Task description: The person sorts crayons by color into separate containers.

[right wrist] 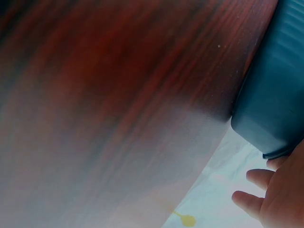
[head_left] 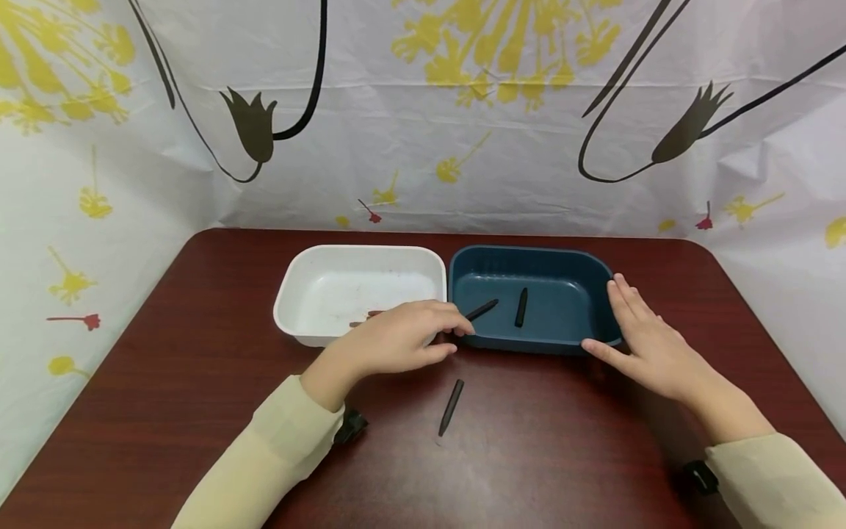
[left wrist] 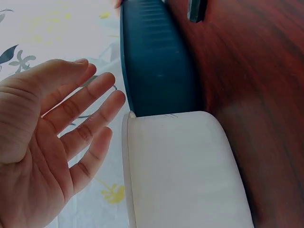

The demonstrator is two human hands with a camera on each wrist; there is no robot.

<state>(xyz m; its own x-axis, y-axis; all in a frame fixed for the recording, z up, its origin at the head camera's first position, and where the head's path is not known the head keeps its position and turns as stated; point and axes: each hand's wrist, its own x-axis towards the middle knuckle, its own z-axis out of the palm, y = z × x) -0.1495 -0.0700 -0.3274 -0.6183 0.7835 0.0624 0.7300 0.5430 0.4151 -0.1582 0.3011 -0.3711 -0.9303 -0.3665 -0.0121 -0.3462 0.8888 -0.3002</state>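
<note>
My left hand (head_left: 403,334) hovers over the touching ends of the white container (head_left: 300,308) and the dark teal container (head_left: 529,342). Its fingers are loosely bent and hold nothing, as the left wrist view confirms. At the teal container's right end, my right hand (head_left: 661,356) touches the rim with fingers extended. Inside the teal container lie a black crayon (head_left: 521,307) and another dark crayon (head_left: 482,309), partly near my left fingers. A third dark crayon (head_left: 452,408) rests on the table in front. Brown pieces (head_left: 373,314) in the white container are mostly covered by my left hand.
The dark red wooden table (head_left: 562,441) has rounded back corners. A white sheet (head_left: 370,162) with yellow and dark flower prints hangs behind and along both sides. Dark wrist devices show under both sleeves.
</note>
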